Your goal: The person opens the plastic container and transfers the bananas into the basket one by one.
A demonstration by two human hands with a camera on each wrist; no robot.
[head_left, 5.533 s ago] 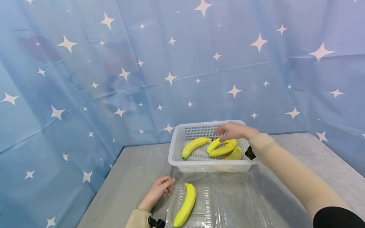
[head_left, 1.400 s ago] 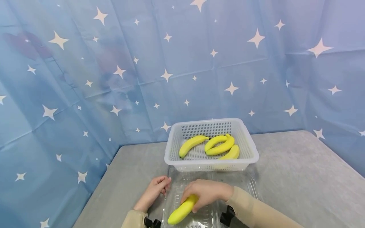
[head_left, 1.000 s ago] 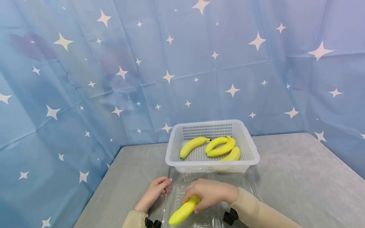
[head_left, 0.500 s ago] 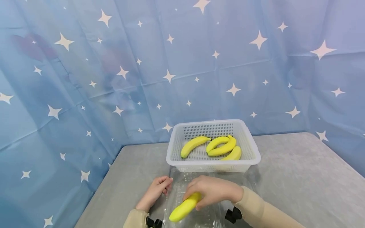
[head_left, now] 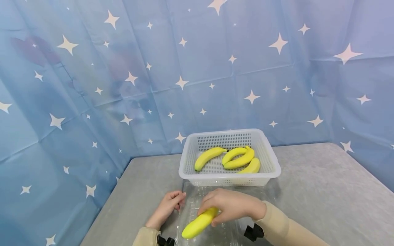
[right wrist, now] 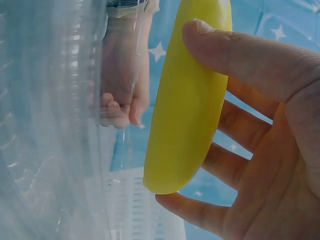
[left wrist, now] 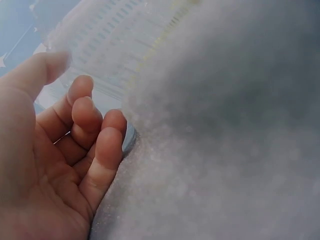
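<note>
My right hand (head_left: 229, 206) grips a yellow banana (head_left: 200, 223) over a clear plastic container (head_left: 227, 235) at the near edge of the table; in the right wrist view the thumb and fingers (right wrist: 250, 55) wrap the banana (right wrist: 190, 100). My left hand (head_left: 167, 206) rests at the container's left edge with fingers loosely curled, holding nothing; its fingers (left wrist: 100, 145) touch the grey table beside the clear plastic rim. Behind the container stands a white perforated basket (head_left: 229, 177) with several yellow bananas (head_left: 238, 159) in it.
The grey table (head_left: 323, 191) stretches to the right. A blue curtain with white stars (head_left: 197, 68) closes off the back and the left side.
The right hand, earlier at the bananas in the basket, now grips the banana in the clear container and has lifted it slightly. The left hand has stayed put.
</note>
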